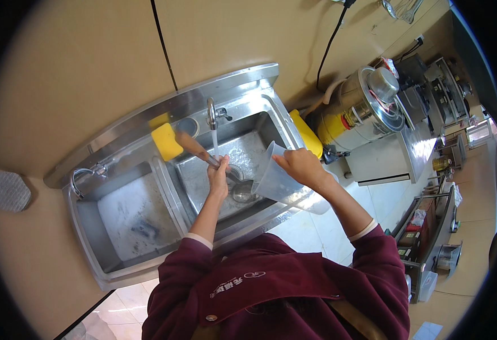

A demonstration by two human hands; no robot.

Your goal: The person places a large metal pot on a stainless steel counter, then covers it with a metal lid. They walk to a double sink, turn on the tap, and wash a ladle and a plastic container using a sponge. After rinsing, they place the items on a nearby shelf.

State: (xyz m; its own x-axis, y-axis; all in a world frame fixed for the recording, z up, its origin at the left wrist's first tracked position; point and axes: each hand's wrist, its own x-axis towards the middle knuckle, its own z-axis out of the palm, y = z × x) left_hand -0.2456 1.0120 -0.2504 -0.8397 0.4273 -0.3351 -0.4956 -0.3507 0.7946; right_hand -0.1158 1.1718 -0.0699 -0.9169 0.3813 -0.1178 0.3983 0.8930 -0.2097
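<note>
Over the right basin (189, 190) of a steel double sink, my left hand (218, 177) is closed round a ladle with a wooden handle (190, 145) and a metal bowl (243, 191). The handle points up and left, and the bowl hangs low beside the jug. Water runs from the right tap (211, 116) onto or just beside my left hand. My right hand (303, 168) grips a translucent plastic jug (276, 182), tilted over the basin's right side. Its handle is mostly hidden by my fingers.
The left basin (89, 218) holds whitish, foamy water with dark bits under another tap (79, 178). A yellow sponge-like block (167, 141) and a small round container (188, 126) sit on the back ledge. To the right stand a yellow container (307, 134) and a large metal drum (362, 122).
</note>
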